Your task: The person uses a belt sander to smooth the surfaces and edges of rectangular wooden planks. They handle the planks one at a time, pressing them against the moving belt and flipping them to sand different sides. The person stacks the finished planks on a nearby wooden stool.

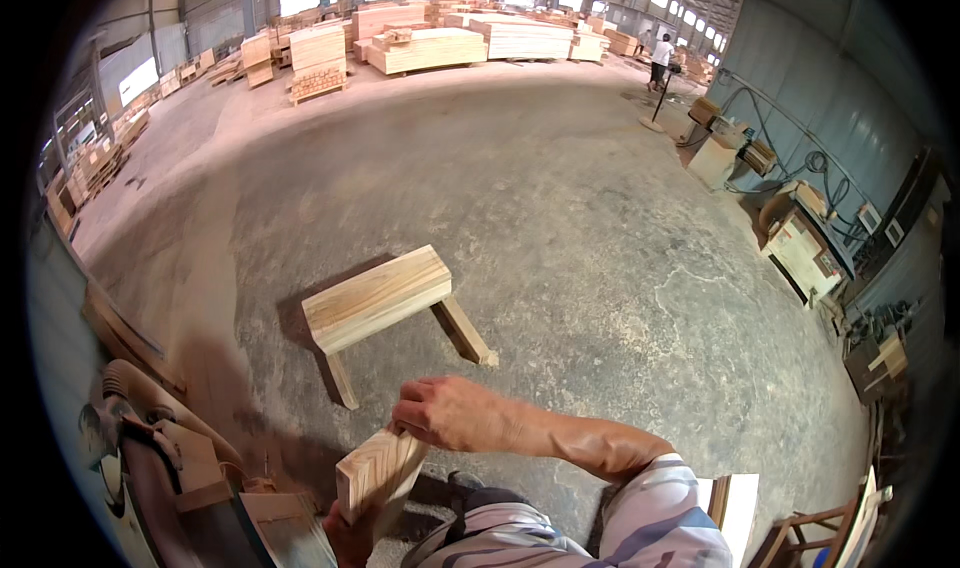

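A thick wooden board (pixel 378 475), pale with darker grain on its end, is held low in front of my body at the lower edge of the view. My right hand (pixel 440 413) reaches across from the right, its fingers closed over the board's far end. Down at the near end, my left hand (pixel 350 538) grips the board; it lies in shadow and its fingers are partly hidden. Ahead on the floor, a block of pale boards (pixel 378 298) rests on two wooden strips, and the right strip (pixel 465 330) sticks out toward me.
A machine (pixel 150 468) with a ribbed hose (pixel 150 393) stands close on my left. Along the right wall are a cabinet-like machine (pixel 803 248), cables and wood pieces. Large timber stacks (pixel 425 50) line the back, and a person (pixel 660 60) stands far off at the right.
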Motion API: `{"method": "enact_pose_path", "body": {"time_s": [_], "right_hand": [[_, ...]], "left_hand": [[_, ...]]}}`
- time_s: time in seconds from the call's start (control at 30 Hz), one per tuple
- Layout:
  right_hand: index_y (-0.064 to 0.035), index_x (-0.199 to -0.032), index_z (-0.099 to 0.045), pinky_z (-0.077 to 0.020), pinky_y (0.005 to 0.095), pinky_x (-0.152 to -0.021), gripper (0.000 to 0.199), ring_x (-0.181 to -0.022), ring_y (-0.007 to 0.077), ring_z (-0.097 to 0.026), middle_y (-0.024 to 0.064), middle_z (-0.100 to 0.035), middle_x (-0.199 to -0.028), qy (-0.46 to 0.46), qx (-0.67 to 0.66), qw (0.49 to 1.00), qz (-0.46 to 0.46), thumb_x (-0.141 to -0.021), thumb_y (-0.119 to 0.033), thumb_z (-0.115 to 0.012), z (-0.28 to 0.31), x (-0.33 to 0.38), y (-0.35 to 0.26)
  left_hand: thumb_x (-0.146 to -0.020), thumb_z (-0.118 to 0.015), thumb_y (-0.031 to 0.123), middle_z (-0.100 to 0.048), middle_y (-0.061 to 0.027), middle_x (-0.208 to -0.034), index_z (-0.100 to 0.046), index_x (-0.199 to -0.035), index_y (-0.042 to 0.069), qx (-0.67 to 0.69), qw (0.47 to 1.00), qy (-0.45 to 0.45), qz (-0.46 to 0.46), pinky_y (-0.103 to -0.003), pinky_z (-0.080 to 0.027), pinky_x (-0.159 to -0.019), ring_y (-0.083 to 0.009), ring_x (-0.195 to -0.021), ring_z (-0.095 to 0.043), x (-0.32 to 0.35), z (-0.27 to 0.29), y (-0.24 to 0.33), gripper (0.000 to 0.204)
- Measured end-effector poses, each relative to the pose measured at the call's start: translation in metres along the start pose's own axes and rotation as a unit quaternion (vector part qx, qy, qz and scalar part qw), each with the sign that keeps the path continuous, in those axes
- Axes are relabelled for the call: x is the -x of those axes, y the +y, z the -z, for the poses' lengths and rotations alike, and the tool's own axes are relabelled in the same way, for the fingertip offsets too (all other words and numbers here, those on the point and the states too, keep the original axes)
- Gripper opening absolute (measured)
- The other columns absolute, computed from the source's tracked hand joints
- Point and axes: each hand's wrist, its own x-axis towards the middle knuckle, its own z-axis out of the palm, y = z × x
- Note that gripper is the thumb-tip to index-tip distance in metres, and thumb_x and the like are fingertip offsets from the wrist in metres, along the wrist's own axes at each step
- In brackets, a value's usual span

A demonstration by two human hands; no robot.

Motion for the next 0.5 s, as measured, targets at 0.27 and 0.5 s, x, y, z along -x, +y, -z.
{"method": "enact_pose_path", "body": {"time_s": [0.27, 0.5], "right_hand": [[-0.0004, -0.084, -0.058, -0.0473, 0.0436, -0.073, 0.020, -0.086, 0.0348, -0.057, 0.0154, -0.061, -0.084, -0.003, -0.200, 0.979, -0.042, -0.085, -0.020, -0.058, 0.008, 0.004, 0.008], [-0.0003, -0.087, -0.057, -0.0490, 0.0445, -0.069, 0.020, -0.081, 0.0362, -0.059, 0.0170, -0.058, -0.082, -0.051, -0.099, 0.990, -0.084, -0.085, -0.021, -0.057, 0.000, 0.014, 0.011]], "left_hand": [[-0.068, -0.082, 0.007, -0.056, 0.0053, -0.063, -0.066, -0.068, 0.003, -0.089, 0.986, 0.108, -0.087, -0.026, -0.038, -0.050, -0.0066, -0.058, -0.045, 0.003, 0.008, -0.083, 0.016], [-0.068, -0.083, 0.013, -0.050, 0.0046, -0.056, -0.059, -0.061, 0.004, -0.128, 0.984, 0.066, -0.105, -0.026, -0.035, -0.044, -0.0062, -0.053, -0.042, 0.004, 0.004, -0.053, 0.027]]}}
